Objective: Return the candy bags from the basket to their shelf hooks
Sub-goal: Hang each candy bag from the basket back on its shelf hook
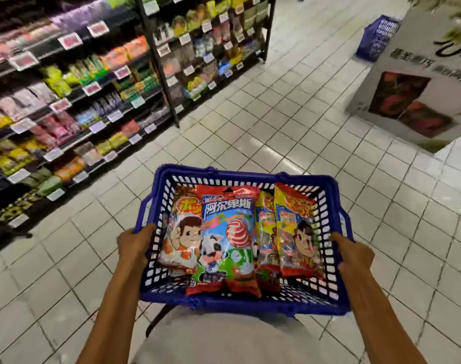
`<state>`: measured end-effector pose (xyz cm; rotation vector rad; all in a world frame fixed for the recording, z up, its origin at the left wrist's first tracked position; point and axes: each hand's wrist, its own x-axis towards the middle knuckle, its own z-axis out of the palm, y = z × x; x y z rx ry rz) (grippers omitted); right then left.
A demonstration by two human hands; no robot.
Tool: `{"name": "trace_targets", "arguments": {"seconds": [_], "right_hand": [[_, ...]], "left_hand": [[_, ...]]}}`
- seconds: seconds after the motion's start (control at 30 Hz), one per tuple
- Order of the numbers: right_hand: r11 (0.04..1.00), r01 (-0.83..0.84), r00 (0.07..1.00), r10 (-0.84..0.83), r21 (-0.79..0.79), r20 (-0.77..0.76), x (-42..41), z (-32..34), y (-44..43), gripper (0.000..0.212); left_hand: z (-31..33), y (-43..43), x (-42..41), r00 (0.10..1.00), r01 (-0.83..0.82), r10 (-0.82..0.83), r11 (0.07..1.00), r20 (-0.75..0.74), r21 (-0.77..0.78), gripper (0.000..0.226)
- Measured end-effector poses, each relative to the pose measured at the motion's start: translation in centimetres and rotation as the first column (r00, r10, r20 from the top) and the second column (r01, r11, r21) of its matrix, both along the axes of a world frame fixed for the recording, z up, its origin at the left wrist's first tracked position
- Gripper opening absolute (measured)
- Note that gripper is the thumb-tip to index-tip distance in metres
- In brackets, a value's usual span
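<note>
I hold the basket (250, 306) in front of me, my left hand (134, 244) clamped on its 9 o'clock rim and my right hand (354, 254) clamped on its 3 o'clock rim. The candy bags (180, 232) lie inside side by side, with the lollipop bag (228, 240) on top in the middle. The shelves (79, 88) stand at 10 o'clock across the floor (250, 122), and a second basket (376, 38) sits at 1 o'clock

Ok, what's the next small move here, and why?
Probably turn left toward the shelves: the left hand and right hand both grip the basket rim, the candy bags lie inside, and those shelves stand off to the side, likely beyond reach.
</note>
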<state>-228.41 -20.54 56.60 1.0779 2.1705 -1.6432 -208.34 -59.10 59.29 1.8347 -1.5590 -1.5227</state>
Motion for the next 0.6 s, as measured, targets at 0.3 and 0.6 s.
{"name": "trace_targets", "arguments": {"seconds": [0.3, 0.6], "right_hand": [[0.998, -0.060, 0.998, 0.061, 0.029, -0.033, -23.8, 0.3, -8.1, 0.026], [0.994, -0.103, 0.993, 0.104, 0.026, -0.049, -46.9, 1.1, -17.8, 0.025]], "left_hand": [[-1.4, -6.3, -20.3, 0.995, -0.098, 0.098, 0.989, 0.006, 0.112, 0.030], [-1.9, -14.7, -41.7, 0.984, -0.179, 0.179, 0.973, 0.015, 0.148, 0.034]]}}
